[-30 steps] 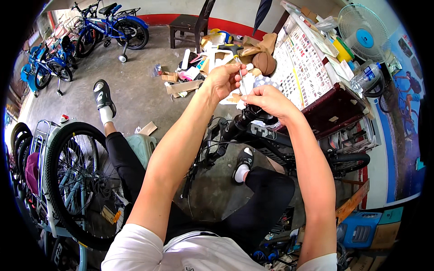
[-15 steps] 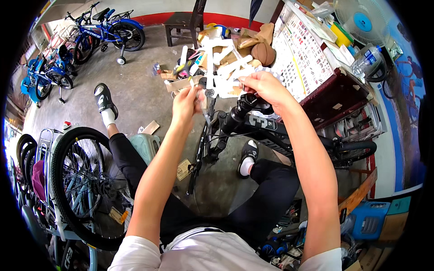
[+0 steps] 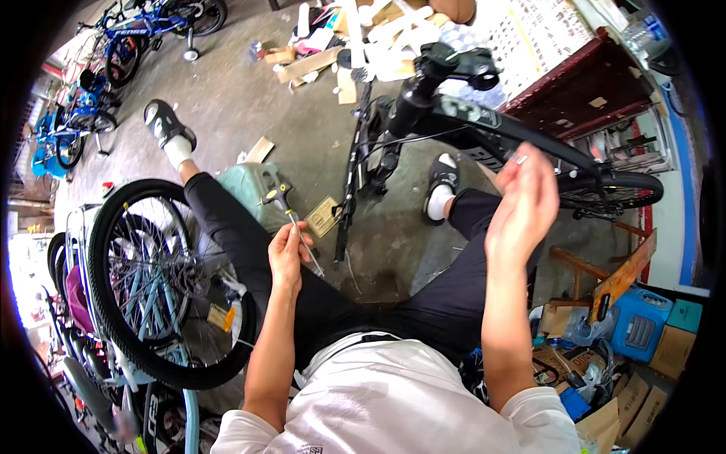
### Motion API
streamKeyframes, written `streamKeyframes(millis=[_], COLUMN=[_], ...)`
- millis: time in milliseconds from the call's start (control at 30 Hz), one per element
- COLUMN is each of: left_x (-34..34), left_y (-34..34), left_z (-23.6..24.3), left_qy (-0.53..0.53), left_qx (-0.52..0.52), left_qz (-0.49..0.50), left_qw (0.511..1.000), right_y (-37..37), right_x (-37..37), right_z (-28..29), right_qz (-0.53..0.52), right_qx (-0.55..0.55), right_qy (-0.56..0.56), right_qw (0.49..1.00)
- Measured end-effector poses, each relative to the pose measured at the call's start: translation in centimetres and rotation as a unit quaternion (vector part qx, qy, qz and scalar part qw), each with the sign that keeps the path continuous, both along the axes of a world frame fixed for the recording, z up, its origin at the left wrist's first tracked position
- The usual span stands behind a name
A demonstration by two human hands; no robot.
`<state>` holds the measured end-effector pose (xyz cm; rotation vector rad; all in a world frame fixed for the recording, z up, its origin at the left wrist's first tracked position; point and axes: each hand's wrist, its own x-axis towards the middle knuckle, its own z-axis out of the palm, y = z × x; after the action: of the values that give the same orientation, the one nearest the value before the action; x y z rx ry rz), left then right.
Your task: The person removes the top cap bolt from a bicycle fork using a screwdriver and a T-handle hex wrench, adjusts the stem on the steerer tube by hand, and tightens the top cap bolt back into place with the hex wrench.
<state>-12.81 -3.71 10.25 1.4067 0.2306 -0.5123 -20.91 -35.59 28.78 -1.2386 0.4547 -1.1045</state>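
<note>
Down below us, we sit on a bare grey concrete floor (image 3: 249,98) with our legs in black trousers stretched out. Our left hand (image 3: 287,253) is closed around the shaft of a T-handle wrench (image 3: 291,216), whose black and yellow handle sticks up above the fist while the thin metal tip points down toward our thigh. Our right hand (image 3: 522,204) is raised, fingers loosely curled, pinching a small silvery part (image 3: 520,160) at its fingertips, just in front of the black bicycle frame (image 3: 484,129). Beside our left leg stands a spoked bicycle wheel (image 3: 151,280). Farther out, the frame's stem (image 3: 454,60) rises between our feet. Beyond it, cardboard scraps (image 3: 310,64) and white packing pieces litter the floor, and blue children's bicycles (image 3: 144,30) are parked at the far left.
</note>
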Motion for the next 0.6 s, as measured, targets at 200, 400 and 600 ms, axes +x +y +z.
streamKeyframes(millis=[200,400,600], left_x=[0.0,0.9,5.2], left_y=[0.6,0.2,-0.2], left_z=[-1.2,-2.0,-3.2], left_qy=[0.013,0.017,-0.013], left_qx=[0.023,0.042,0.047], left_qz=[0.008,-0.002,-0.047], left_qw=[1.000,0.999,0.998], right_y=[5.6,8.4,7.7], right_x=[-4.9,-4.1,-2.3], right_z=[-18.0,-29.5,-36.0], right_qz=[0.155,0.193,0.142], right_qx=[0.235,0.166,0.107], right_qy=[0.273,0.435,0.582], right_qw=[0.920,0.864,0.793])
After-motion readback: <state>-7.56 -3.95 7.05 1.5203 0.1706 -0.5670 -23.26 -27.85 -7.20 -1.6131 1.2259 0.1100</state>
